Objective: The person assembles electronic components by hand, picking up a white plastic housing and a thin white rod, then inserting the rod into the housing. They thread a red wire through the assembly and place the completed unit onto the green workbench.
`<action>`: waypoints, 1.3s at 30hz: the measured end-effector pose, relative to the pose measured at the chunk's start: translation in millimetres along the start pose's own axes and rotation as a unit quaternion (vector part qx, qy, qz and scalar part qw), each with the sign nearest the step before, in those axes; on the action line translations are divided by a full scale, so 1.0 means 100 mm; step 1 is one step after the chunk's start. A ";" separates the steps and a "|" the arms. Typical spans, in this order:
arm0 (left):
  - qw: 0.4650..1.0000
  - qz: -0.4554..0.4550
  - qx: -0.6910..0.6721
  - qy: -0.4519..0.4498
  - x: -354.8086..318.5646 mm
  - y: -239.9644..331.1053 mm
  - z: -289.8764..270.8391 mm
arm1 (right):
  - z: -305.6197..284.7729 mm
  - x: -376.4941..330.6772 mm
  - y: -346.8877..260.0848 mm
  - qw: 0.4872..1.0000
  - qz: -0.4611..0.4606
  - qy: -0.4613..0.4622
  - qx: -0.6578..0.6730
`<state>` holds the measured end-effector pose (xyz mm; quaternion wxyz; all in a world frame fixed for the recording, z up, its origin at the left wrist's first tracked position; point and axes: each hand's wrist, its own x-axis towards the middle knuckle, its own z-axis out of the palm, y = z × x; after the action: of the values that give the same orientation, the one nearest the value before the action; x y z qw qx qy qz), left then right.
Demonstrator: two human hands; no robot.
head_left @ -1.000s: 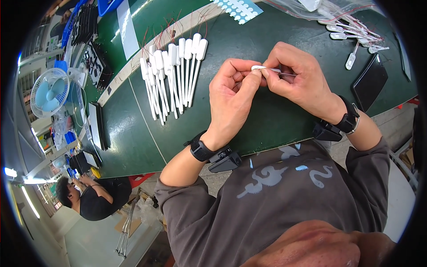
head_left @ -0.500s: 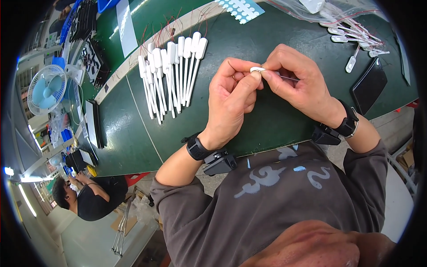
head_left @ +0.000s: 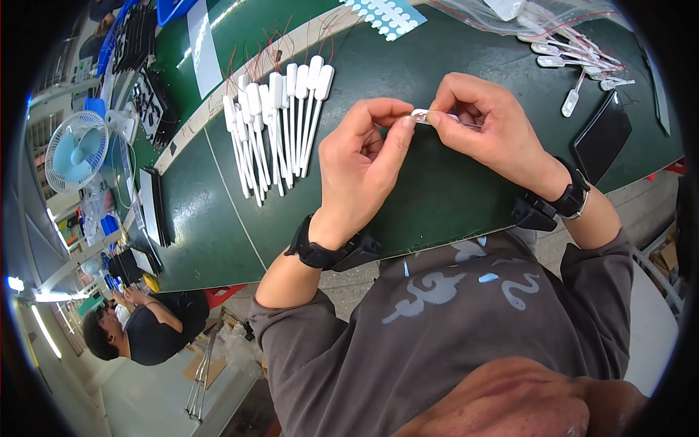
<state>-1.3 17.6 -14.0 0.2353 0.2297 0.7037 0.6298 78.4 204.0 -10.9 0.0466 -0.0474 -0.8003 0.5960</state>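
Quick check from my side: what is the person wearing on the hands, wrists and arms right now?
Both hands are bare: no gloves on the left hand or the right hand. Each wrist carries a black strap: the left wrist band has a black boxy device attached; the right wrist band has one too. Grey sleeves are pushed up above the elbows.

A dark green table (head_left: 437,197) with a pale strip (head_left: 218,102) running along it. A row of white paddle-shaped parts (head_left: 280,124) with thin stems lies side by side left of centre. Far right, a clear bag (head_left: 510,14) and a loose pile of similar white parts (head_left: 575,54) with red wires; beside them a flat black slab (head_left: 601,142). A white dotted sheet (head_left: 382,13) lies at the far edge
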 end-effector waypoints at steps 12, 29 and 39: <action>0.899 0.275 0.340 0.012 0.08 0.01 -0.13 | -0.03 0.00 0.02 1.000 0.019 -0.015 0.017; 0.767 0.433 0.473 0.003 0.16 -0.01 -0.24 | -0.09 0.02 -0.03 0.987 0.081 -0.084 0.107; 0.690 0.527 0.496 0.008 0.18 0.02 -0.26 | -0.15 0.05 -0.04 0.961 0.151 -0.134 0.189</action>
<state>-31.9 8.4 -10.2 -0.2891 0.6407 0.6790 0.2117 75.8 217.2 -2.5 -0.1437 -0.0772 -0.6554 0.7374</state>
